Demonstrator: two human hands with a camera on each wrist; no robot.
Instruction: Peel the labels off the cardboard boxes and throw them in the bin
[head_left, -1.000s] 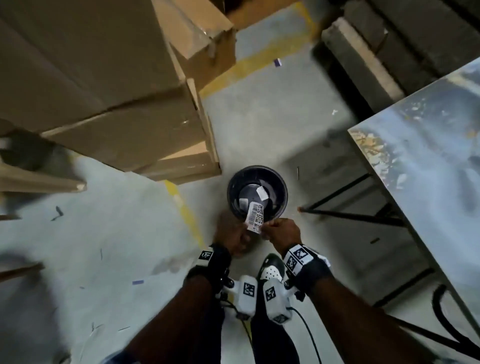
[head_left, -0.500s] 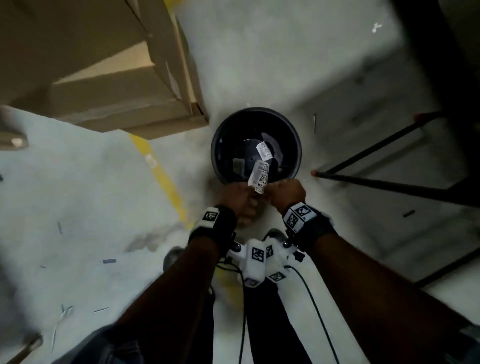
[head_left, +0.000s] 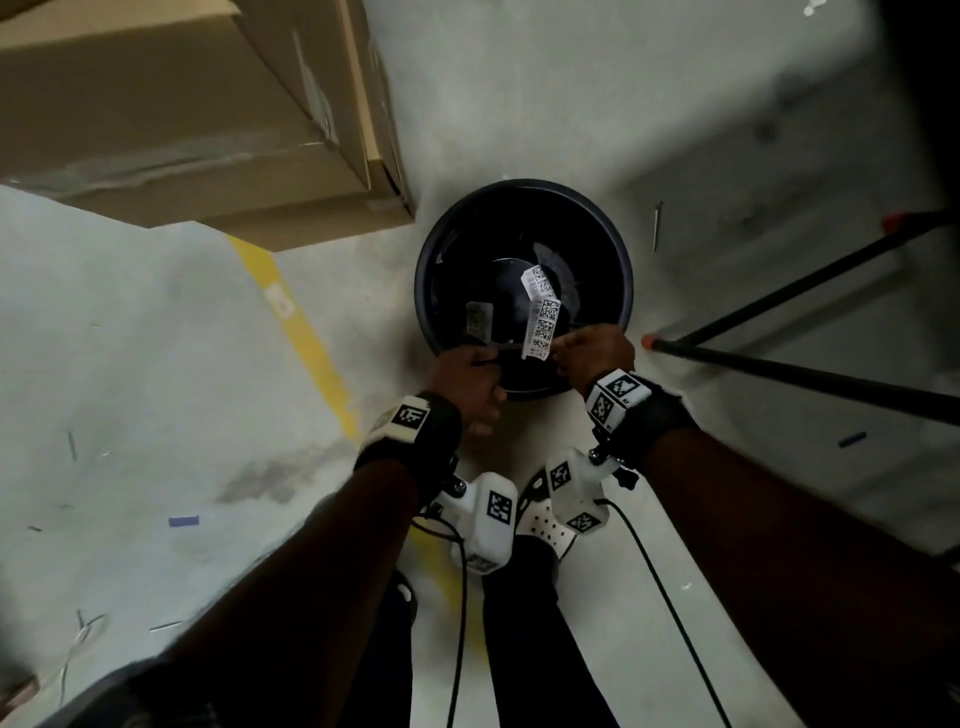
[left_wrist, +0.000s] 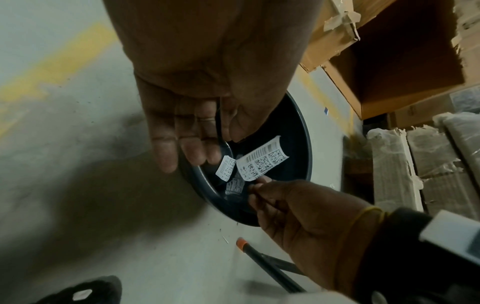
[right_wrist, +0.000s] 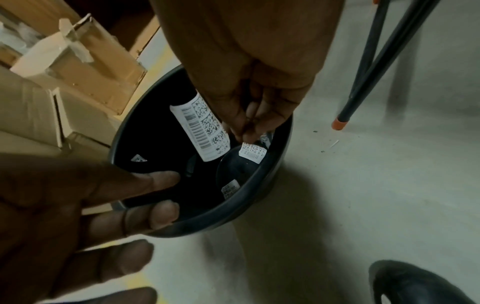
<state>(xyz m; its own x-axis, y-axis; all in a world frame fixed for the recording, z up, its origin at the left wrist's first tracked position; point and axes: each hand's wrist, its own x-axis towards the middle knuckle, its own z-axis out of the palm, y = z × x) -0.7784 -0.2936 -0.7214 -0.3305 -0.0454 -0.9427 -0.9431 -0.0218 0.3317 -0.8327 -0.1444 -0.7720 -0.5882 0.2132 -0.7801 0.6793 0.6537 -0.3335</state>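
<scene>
Your right hand (head_left: 595, 349) pinches the long white label (head_left: 543, 328) by its lower end, its grip clamped on it over the mouth of the black bin (head_left: 621, 270). Your left hand (head_left: 467, 382) hangs beside it, fingers loose and apart, holding nothing. Two smaller labels lie inside the bin, beside the cardboard boxes (head_left: 182, 119).

I cannot read the codes on the long white printed label (head_left: 542, 328); my right hand (head_left: 595, 349) hides its lower end. The stacked brown cardboard boxes (head_left: 197, 119) run past the frame's top and left edges.
</scene>
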